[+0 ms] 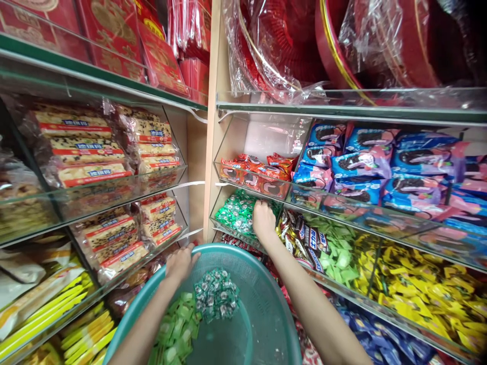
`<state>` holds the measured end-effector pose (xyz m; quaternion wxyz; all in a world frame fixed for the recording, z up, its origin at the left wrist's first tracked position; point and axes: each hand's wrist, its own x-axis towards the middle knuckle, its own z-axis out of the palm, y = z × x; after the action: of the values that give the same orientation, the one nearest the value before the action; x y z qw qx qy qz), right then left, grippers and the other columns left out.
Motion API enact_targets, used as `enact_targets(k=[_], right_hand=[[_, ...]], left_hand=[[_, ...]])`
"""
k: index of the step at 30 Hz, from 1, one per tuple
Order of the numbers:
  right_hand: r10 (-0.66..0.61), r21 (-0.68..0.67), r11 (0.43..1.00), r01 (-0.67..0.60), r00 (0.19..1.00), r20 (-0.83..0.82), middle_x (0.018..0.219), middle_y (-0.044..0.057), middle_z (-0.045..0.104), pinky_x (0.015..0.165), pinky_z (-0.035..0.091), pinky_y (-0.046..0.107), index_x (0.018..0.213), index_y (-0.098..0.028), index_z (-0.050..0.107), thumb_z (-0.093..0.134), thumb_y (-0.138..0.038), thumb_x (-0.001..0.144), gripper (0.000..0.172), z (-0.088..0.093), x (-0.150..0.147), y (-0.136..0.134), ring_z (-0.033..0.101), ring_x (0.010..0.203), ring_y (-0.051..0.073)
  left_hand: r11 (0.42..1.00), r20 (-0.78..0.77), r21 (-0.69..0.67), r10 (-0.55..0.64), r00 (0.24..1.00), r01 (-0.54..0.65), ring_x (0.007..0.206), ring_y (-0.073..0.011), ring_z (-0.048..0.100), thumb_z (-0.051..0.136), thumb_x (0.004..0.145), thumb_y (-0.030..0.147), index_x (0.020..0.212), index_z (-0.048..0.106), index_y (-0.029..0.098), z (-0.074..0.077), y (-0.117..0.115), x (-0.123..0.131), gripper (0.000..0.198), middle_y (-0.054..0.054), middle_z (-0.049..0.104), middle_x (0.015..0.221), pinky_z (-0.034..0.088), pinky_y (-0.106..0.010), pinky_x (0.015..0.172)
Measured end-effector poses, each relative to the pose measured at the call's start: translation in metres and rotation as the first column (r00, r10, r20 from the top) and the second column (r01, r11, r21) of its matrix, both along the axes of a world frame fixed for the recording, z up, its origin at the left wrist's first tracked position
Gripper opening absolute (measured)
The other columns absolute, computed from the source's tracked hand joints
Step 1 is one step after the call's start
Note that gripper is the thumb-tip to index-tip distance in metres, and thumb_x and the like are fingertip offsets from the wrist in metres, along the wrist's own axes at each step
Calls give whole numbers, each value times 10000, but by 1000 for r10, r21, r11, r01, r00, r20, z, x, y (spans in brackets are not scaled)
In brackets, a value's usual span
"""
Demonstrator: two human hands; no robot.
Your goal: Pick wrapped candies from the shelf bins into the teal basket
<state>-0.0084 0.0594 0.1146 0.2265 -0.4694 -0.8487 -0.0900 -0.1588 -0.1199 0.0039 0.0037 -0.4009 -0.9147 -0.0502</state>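
Observation:
My left hand (180,263) is closed over the far left rim of a teal plastic basket (283,299). Inside the basket lie a pile of dark green, shiny wrapped candies (217,294) and a pile of light green packets (177,327). My right hand (263,219) reaches into a glass-fronted shelf compartment, at the right side of a heap of bright green wrapped candies (236,210). Its fingers are curled down among them, and whatever they hold is hidden.
Right of that compartment lie dark-wrapped chocolate bars (306,238), light green packets (337,248) and yellow packets (422,284). Red packets (258,170) and blue cookie packs (361,157) fill the shelf above. Wrapped crispy bars (95,152) stand on the left shelves. A wooden post (210,152) divides them.

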Motion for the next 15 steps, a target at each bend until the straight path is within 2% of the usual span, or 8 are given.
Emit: enact_targets(k=[10, 15], right_hand=[[-5, -65, 998, 11, 996, 86, 938, 158, 619, 692, 465, 263, 967, -111, 612, 301, -16, 871, 339, 3, 0, 5, 637, 885, 217], [61, 19, 998, -60, 998, -33, 937, 136, 618, 671, 432, 256, 984, -130, 594, 325, -150, 925, 277, 7, 5, -2, 626, 834, 196]], left_hand=[[1000, -12, 7, -6, 1000, 6, 951, -242, 610, 309, 902, 439, 1118, 529, 202, -5, -2, -2, 389, -110, 647, 1034, 438, -356, 780], [1000, -22, 8, -7, 1000, 7, 937, -250, 615, 257, 912, 451, 1114, 529, 201, -6, -2, -2, 421, -112, 648, 1026, 444, -364, 762]])
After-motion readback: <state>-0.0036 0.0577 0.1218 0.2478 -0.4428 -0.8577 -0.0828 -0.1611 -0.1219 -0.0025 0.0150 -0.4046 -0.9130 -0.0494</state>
